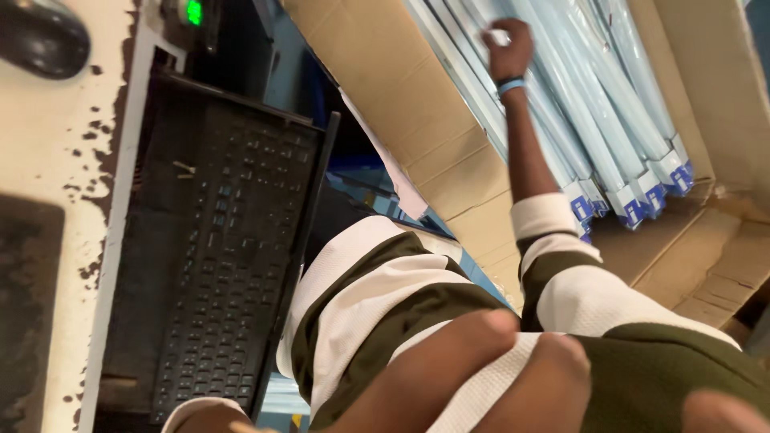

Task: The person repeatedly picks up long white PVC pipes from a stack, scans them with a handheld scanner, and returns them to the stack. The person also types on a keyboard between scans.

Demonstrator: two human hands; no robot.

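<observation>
The right hand (507, 44) reaches out at about one o'clock in the head view, fingers curled shut around the end of one long pale-blue tube box (491, 72), a blue band on the wrist just below it. That slim carton runs from the fist down toward five o'clock, lying packed side by side with the other tube boxes (609, 120), whose white and blue end caps line up near four o'clock. All of them rest inside a big open cardboard carton (417, 128), its flaps spreading from twelve toward five o'clock.

Such a long, thin carton is probably light, but likely to flex and fragile inside; a grip nearer its middle, or one at each end, would steady it better than the tip alone.

The left hand (489, 369) sits close to the lens at six o'clock, blurred, so I cannot tell whether it holds anything. A black keyboard (216, 265) lies at nine o'clock on a worn desk (48, 136).
</observation>
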